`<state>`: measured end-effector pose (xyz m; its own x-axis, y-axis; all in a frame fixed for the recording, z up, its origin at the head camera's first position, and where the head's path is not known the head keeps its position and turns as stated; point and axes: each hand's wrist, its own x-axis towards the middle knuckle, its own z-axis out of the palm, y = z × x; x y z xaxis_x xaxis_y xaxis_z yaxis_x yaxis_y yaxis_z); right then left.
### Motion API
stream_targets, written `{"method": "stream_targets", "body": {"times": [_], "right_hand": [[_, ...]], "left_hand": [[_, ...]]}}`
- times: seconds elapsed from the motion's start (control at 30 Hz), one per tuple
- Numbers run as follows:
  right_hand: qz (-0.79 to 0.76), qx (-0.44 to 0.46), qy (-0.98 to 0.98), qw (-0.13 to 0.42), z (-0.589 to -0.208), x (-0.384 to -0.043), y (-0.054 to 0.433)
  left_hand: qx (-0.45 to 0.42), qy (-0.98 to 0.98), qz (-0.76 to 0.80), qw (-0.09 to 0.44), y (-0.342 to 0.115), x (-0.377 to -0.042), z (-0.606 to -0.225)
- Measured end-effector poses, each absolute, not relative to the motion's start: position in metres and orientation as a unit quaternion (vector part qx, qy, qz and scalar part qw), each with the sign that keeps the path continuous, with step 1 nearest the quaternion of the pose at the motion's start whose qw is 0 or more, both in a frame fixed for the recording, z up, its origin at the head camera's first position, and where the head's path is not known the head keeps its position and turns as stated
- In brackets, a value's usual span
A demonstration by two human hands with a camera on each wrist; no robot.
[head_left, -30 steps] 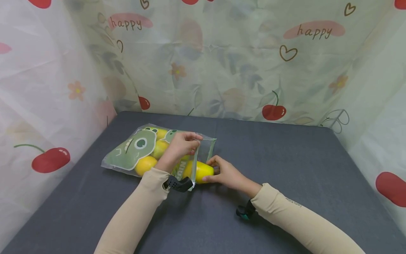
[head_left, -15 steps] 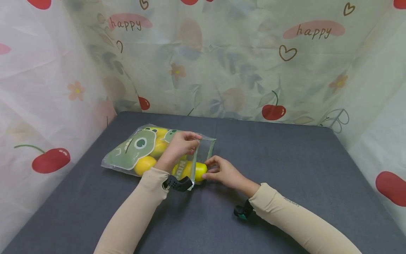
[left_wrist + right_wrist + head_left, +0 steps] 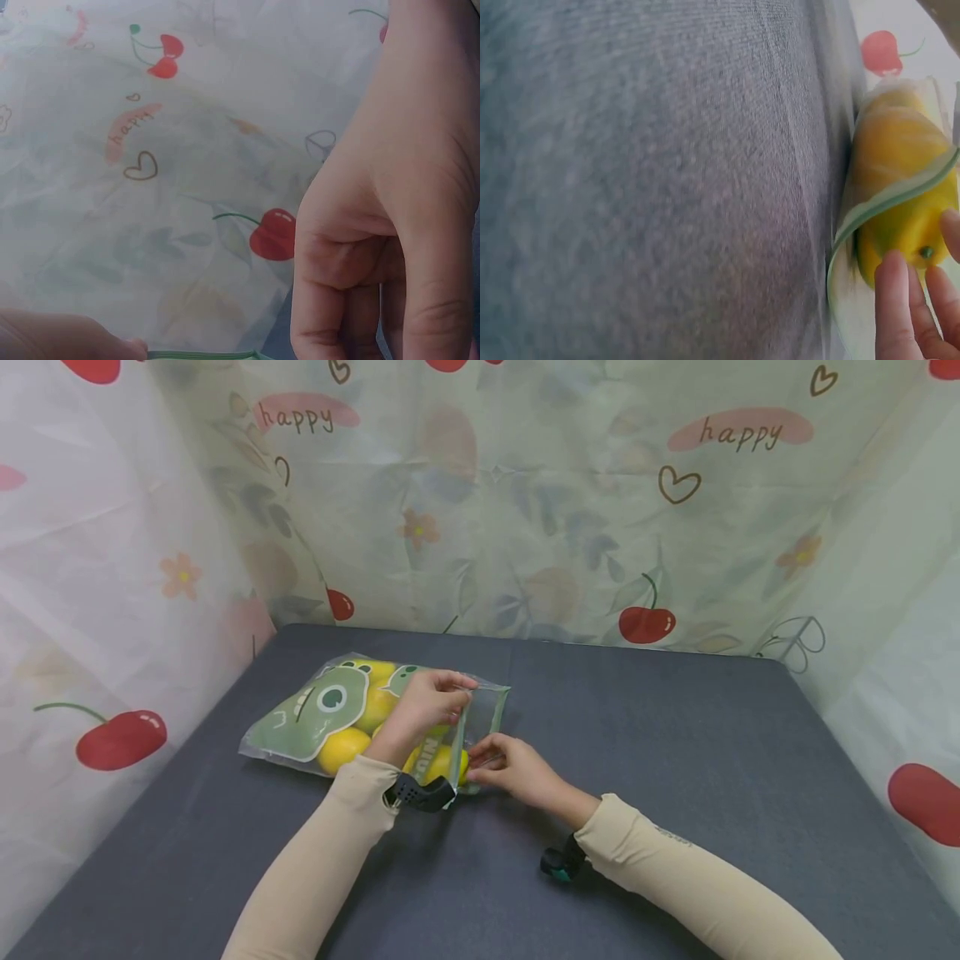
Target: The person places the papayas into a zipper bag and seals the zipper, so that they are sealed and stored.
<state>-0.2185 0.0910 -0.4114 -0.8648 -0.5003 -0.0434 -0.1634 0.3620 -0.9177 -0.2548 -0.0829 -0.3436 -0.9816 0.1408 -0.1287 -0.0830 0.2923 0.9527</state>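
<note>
A clear zip bag point(image 3: 300, 718) with a green frog print lies on its side, its mouth facing right. My left hand point(image 3: 427, 706) pinches the upper edge of that mouth and holds it raised. Several yellow fruits point(image 3: 345, 750) show through the plastic. One long yellow fruit point(image 3: 907, 232) with a small green stem nub lies mostly inside the bag, its near end at the mouth. The extended fingers of my right hand point(image 3: 525, 772) are at that end; in the right wrist view the fingertips point(image 3: 891, 266) touch or nearly touch it.
A dark grey cloth-covered table point(image 3: 637, 735) carries the bag, left of centre. Patterned curtains point(image 3: 495, 510) hang behind it and on both sides. A wire shape point(image 3: 802, 643) is near the back right corner.
The long yellow fruit has slid left into the bag, with my right hand following it and its fingers straightening off its end. My left hand has stayed in place on the bag's edge.
</note>
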Motion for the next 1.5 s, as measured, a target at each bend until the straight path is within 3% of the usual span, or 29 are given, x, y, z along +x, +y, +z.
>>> {"method": "stream_targets", "body": {"times": [0.47,0.77,1.5], "right_hand": [[-0.518,-0.232,0.806,0.166,-0.416,-0.218,0.089],[-0.503,-0.191,0.828,0.159,-0.416,-0.218,0.103],[-0.531,-0.165,0.823,0.116,-0.372,-0.206,0.142]], "left_hand": [[0.022,0.797,0.597,0.088,-0.083,-0.255,-0.347],[0.019,0.792,0.604,0.088,-0.082,-0.255,-0.347],[0.009,0.788,0.610,0.081,-0.080,-0.256,-0.344]]}}
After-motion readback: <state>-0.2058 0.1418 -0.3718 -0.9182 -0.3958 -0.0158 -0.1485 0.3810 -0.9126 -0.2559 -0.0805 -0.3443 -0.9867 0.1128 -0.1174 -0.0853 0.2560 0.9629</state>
